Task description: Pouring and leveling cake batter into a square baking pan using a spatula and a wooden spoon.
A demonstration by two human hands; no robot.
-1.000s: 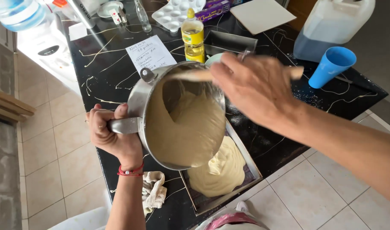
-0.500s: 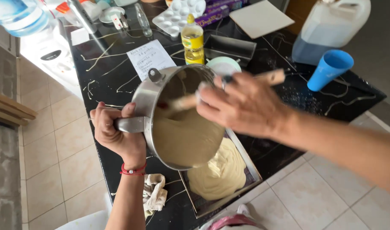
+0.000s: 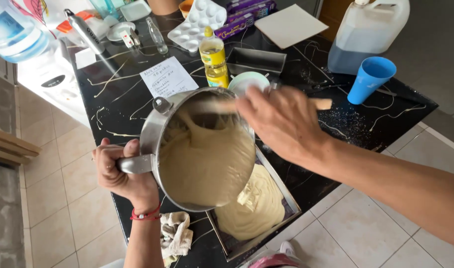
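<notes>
Nearest, a crumpled rag (image 3: 175, 235) lies on the desk (image 3: 122, 104) edge beside the left forearm. Just right of it a rectangular tin (image 3: 286, 201) sits with its long axis running near-left to far-right, pale batter (image 3: 254, 208) pooling inside. Above the tin's far-left end the steel pot (image 3: 155, 131) is tipped steeply, mouth toward the tin, batter sliding off its lower lip. The left hand (image 3: 120, 173) is clenched round the pot's handle on the left side. The right hand (image 3: 281, 124) reaches across the pot's far rim, closed on a wooden spoon (image 3: 318, 103) whose end dips inside the pot. Farther off stand an oil bottle (image 3: 213, 57), a blue cup (image 3: 370, 79), a jug (image 3: 366, 30) and an egg tray (image 3: 197, 22).
</notes>
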